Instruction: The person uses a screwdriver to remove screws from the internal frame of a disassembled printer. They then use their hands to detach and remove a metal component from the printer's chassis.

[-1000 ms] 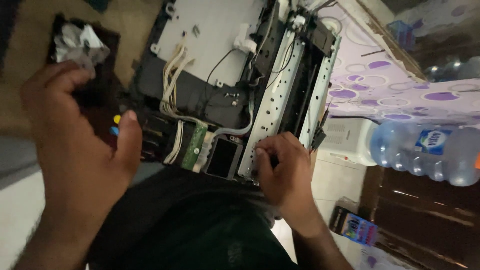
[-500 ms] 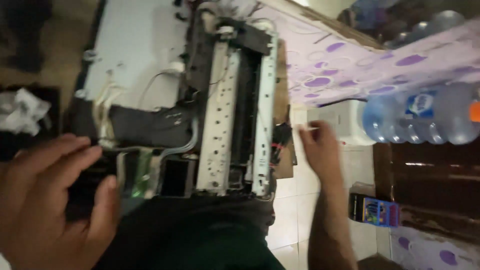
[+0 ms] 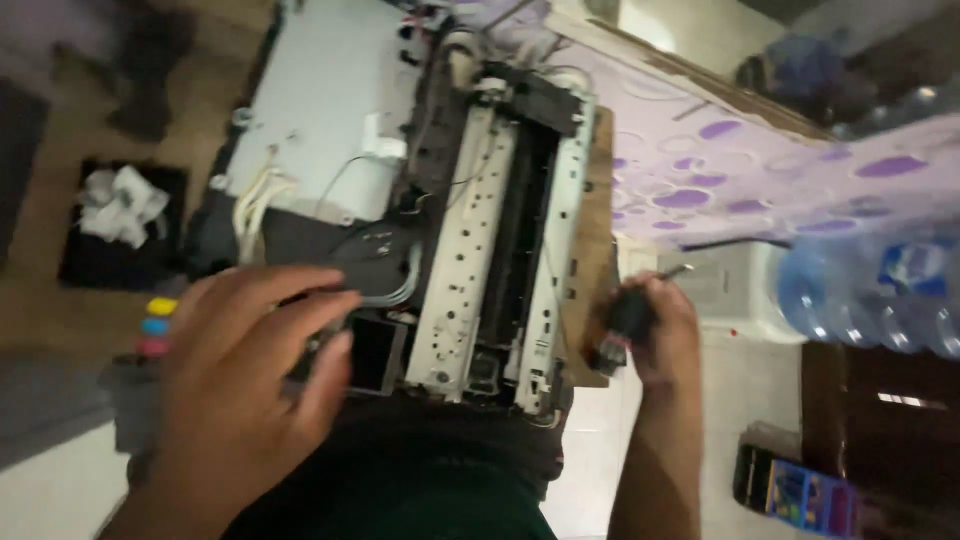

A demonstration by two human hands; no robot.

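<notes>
The left hand [image 3: 245, 385] sits at 8 o'clock, fingers spread and pointing toward 2 o'clock. The right hand [image 3: 660, 335] at 4 o'clock is curled tight.

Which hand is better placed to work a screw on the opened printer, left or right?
Probably the right hand: it holds a screwdriver beside the printer. The left hand rests empty on the printer's near corner.

- Opened printer [image 3: 470, 230]: pale matt metal rails, dark plastic frame.
- Screwdriver [image 3: 628, 318]: black matt handle.
- Cloth [image 3: 760, 170]: patterned purple fabric.
- Water bottle [image 3: 870, 295]: glossy clear plastic.
</notes>
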